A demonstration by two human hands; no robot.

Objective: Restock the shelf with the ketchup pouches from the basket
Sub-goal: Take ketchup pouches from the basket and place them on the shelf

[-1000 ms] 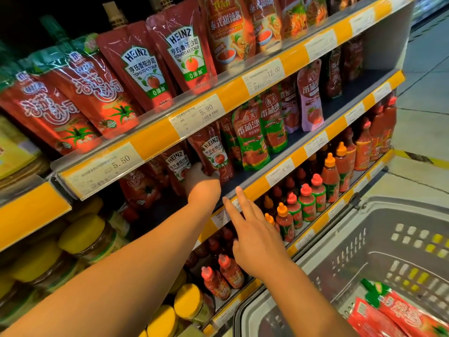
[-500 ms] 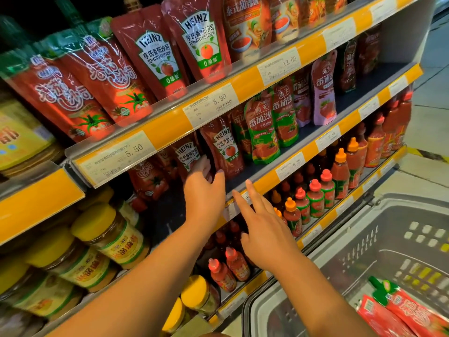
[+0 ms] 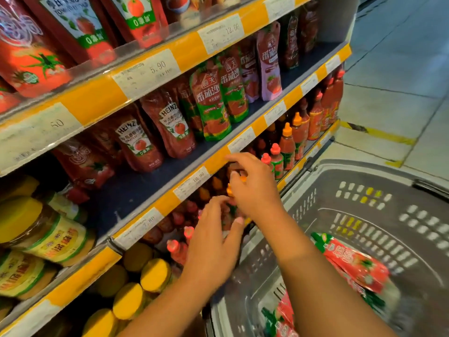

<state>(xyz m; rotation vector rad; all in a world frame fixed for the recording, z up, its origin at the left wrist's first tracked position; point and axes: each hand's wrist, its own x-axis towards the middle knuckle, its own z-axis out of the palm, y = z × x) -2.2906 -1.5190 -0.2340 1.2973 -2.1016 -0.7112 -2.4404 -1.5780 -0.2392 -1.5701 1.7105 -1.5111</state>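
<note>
Red ketchup pouches point(image 3: 357, 266) with green tops lie in the grey plastic basket point(image 3: 364, 176) at the lower right. Heinz ketchup pouches point(image 3: 170, 127) stand on the middle shelf point(image 3: 136, 190), with a bare blue patch of shelf in front of them. My left hand point(image 3: 213, 239) hovers in front of the lower shelf's bottles, fingers loosely bent and holding nothing. My right hand point(image 3: 252, 186) is just above it, below the middle shelf's edge, fingers relaxed and empty. Both hands are between the shelf and the basket.
More red pouches point(image 3: 31, 57) fill the top shelf. Small sauce bottles point(image 3: 286, 147) with red and orange caps line the lower shelf. Yellow-lidded jars point(image 3: 48, 234) sit at the left and bottom. Grey floor tiles point(image 3: 401, 69) with a yellow line lie to the right.
Both hands have drawn back from the middle shelf and dropped toward the basket. The left hand has left the Heinz pouches. The view has tilted downward.
</note>
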